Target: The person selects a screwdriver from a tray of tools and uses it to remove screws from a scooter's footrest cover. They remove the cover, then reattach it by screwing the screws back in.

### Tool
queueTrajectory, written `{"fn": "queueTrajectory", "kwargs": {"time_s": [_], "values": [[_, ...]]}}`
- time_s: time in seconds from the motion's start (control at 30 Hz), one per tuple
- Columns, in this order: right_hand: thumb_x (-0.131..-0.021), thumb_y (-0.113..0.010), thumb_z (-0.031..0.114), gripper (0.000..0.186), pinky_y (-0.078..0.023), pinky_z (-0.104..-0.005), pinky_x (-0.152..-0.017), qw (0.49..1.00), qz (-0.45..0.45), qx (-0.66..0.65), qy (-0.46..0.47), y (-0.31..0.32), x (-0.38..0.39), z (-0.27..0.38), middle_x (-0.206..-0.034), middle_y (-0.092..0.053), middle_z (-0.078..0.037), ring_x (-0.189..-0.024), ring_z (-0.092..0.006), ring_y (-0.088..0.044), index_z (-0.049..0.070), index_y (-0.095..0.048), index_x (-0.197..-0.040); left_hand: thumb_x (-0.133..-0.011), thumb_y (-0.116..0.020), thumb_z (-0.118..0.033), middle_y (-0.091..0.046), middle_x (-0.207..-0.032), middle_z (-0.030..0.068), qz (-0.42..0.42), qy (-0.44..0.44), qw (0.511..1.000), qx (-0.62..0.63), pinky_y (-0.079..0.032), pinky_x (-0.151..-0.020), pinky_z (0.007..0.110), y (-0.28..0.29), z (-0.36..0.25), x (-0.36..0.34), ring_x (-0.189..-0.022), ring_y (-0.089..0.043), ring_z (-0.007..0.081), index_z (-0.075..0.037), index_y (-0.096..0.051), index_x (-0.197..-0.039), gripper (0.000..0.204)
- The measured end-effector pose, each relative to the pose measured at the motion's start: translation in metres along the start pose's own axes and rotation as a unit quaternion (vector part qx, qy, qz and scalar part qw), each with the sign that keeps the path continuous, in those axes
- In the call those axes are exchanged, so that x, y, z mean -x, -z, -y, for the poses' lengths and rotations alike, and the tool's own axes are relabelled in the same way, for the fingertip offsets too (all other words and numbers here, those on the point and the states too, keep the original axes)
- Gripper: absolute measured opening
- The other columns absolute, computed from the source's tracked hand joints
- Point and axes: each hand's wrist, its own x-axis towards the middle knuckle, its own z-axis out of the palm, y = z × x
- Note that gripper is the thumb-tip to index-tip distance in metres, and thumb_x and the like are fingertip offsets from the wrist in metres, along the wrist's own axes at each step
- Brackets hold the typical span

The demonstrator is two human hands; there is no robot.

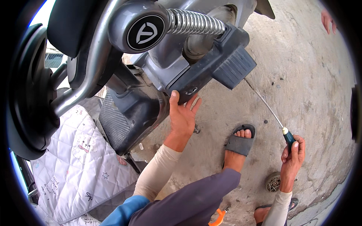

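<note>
R hand (293, 157) is gripping a screwdriver (289, 138) that's pointing to a dk panel (202, 76). L hand (182, 117), spread out, is touching panel's lower end.

The left hand (183, 118) near the centre, the right hand (293, 158) at lower right and another person's hand (328, 22) at upper right made three hands. There were two beige sleeves, and two sandals, one (239, 145) right of centre, one (294, 203) at lower right. There was one each of scooter (203, 73), coil spring (194, 22), screwdriver (288, 136), quilted cloth (75, 162), orange tool (218, 218) and round container (268, 179); its screws (275, 184) were too jumbled to count.
</note>
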Motion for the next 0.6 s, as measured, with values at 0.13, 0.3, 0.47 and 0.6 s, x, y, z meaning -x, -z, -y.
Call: {"fn": "queueTrajectory", "kwargs": {"time_s": [0.13, 0.3, 0.47, 0.6], "values": [[-0.101, -0.058, 0.032, 0.033, -0.036, -0.0208, -0.056, 0.997, -0.045, -0.042, 0.042, -0.013, -0.003, -0.006, -0.074, -0.051, 0.0, -0.063, -0.0078, -0.045, 0.005, -0.054, -0.119, -0.094, -0.064, -0.045, -0.052, -0.135, 0.011, 0.01, -0.01, 0.999, 0.047, -0.041, -0.11, 0.054, 0.001, -0.001, -0.01, -0.126, -0.051, 0.0366, -0.007, -0.047, -0.133, 0.057], [-0.102, -0.054, 0.038, 0.039, -0.036, -0.0214, -0.055, 0.999, -0.012, -0.013, -0.048, 0.004, -0.004, 0.0, -0.075, -0.053, -0.001, -0.064, -0.0072, -0.046, 0.003, -0.054, -0.12, -0.093, -0.066, -0.039, -0.052, -0.134, 0.0103, 0.025, -0.028, 0.996, 0.081, -0.042, -0.111, 0.053, 0.0, -0.002, -0.016, -0.125, -0.051, 0.0345, -0.006, -0.049, -0.13, 0.052], [-0.104, -0.05, 0.042, 0.043, -0.039, -0.0232, -0.056, 0.978, -0.009, -0.16, -0.134, -0.011, 0.001, 0.017, -0.082, -0.056, -0.004, -0.07, -0.0094, -0.049, 0.005, -0.05, -0.126, -0.091, -0.066, -0.039, -0.052, -0.132, 0.0101, 0.005, -0.039, 0.997, 0.073, -0.044, -0.108, 0.055, -0.008, -0.003, -0.016, -0.124, -0.052, 0.0346, -0.007, -0.05, -0.128, 0.051], [-0.103, -0.054, 0.037, 0.04, -0.039, -0.0235, -0.056, 0.995, 0.013, -0.095, 0.0, 0.007, -0.001, -0.014, -0.085, -0.058, -0.005, -0.071, -0.0104, -0.05, 0.005, -0.05, -0.127, -0.088, -0.068, -0.043, -0.051, -0.131, 0.0095, -0.024, -0.041, 0.996, 0.071, -0.045, -0.107, 0.056, -0.011, 0.001, -0.016, -0.123, -0.053, 0.0348, -0.007, -0.05, -0.128, 0.057]]}}
